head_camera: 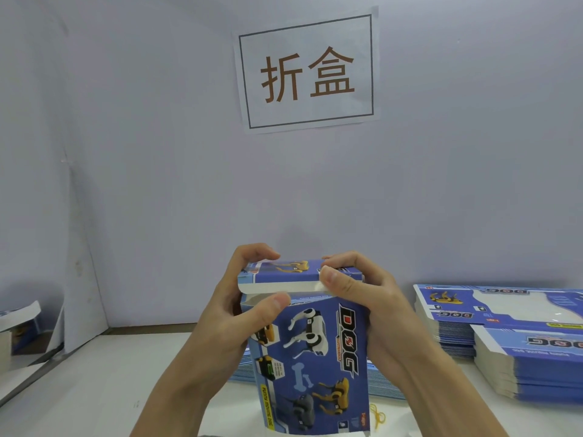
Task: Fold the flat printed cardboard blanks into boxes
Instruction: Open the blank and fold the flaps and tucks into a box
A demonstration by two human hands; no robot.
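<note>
A blue printed box (315, 357) with robot dogs and the word DOG stands upright between my hands, held above the table. Its top flap (293, 272) is folded over, with the white tuck edge showing at the front. My left hand (233, 316) grips the box's left side, thumb on the front near the top and fingers curled over the flap. My right hand (362, 298) grips the right side, thumb pressing the flap's front edge.
Stacks of flat blue blanks (504, 342) lie on the white table (94, 389) at the right, and another pile (246, 370) sits behind the box. A paper sign (307, 74) hangs on the wall. A yellow rubber band (378, 417) lies near the box.
</note>
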